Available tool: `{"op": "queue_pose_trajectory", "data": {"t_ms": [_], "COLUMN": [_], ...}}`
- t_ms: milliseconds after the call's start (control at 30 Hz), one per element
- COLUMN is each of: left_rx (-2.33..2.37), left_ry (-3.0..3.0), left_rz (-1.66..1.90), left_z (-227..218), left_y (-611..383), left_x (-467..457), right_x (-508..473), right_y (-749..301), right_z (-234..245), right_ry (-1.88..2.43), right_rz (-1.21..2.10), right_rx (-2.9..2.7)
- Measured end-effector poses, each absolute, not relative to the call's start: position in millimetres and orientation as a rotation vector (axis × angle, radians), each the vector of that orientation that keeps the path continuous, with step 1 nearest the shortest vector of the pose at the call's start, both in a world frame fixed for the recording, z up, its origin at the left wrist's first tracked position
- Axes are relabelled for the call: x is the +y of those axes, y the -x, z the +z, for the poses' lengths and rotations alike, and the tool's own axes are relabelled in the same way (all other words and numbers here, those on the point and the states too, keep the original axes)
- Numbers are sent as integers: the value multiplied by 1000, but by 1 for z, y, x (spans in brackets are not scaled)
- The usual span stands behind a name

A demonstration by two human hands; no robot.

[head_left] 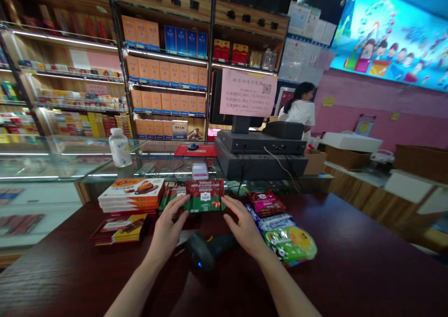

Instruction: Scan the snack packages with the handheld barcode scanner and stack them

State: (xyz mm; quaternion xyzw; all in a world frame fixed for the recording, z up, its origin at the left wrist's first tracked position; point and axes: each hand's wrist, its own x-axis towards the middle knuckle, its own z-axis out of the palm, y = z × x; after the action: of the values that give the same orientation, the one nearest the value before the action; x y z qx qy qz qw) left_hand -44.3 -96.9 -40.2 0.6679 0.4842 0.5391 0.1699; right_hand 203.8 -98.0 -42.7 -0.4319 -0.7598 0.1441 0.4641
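Observation:
A red and green packet of whole almond dark chocolate [205,196] faces me, tilted up, between my two hands. My left hand [170,222] has its fingertips closed at the packet's left edge. At the right edge are the fingertips of my right hand [244,224]. A similar packet lies partly hidden behind my left fingers. Below the hands, a black barcode scanner [203,251] with a small blue light rests on the dark tabletop. White and orange boxes [132,193] are stacked to the left, with flat chocolate bars [121,228] in front of them.
Right of my hands lie a magenta packet [265,202], blue-and-white packs [276,222] and a green pouch [291,244]. A glass counter behind bears a bottle [119,148], a mouse [192,147] and a cash register [261,144]. Another person [298,109] stands beyond it.

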Motion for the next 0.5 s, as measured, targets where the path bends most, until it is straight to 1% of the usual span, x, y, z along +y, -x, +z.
{"op": "queue_pose_trajectory", "data": {"t_ms": [200, 500], "left_rx": [1343, 1386], "left_ry": [-1933, -2033], "left_rz": [1469, 1439], "left_z": [-42, -54], "left_y": [45, 49], "left_x": [-96, -89], "right_x": [-95, -95], "right_y": [-211, -214], "right_z": [-49, -51], "right_ry": [1055, 1053], "right_rz": [261, 226], "right_rx": [-1910, -1907]}}
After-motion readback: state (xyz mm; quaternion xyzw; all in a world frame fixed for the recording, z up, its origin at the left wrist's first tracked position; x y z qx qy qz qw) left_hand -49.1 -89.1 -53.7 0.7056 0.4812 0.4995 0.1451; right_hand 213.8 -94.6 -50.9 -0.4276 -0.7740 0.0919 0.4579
